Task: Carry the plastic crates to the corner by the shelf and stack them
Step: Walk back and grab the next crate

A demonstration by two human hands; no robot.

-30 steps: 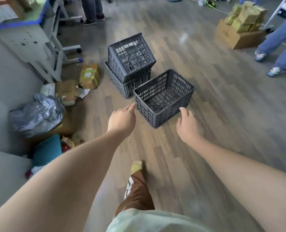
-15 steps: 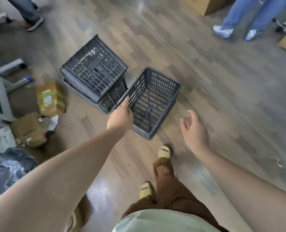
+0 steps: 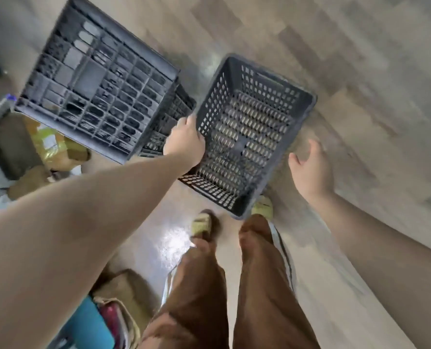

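An empty dark grey plastic crate (image 3: 244,137) stands upright on the wood floor just ahead of my feet. My left hand (image 3: 184,142) rests on its left rim with the fingers curled over the edge. My right hand (image 3: 310,172) hovers open beside the crate's right wall, fingers spread, not touching it. To the left, an upside-down grey crate (image 3: 96,96) lies tilted on top of another grey crate (image 3: 176,109), which is mostly hidden beneath it.
Yellow-wrapped packages (image 3: 50,144) and brown boxes (image 3: 5,147) lie on the floor at the left. A teal item (image 3: 91,328) and a bag sit by my left leg. My yellow slippers (image 3: 202,222) stand right against the crate's near corner. Bare wood floor stretches to the right.
I have stepped up close and lean over the crates. My left hand has closed over the open crate's left rim. My right hand has come down beside its right wall.
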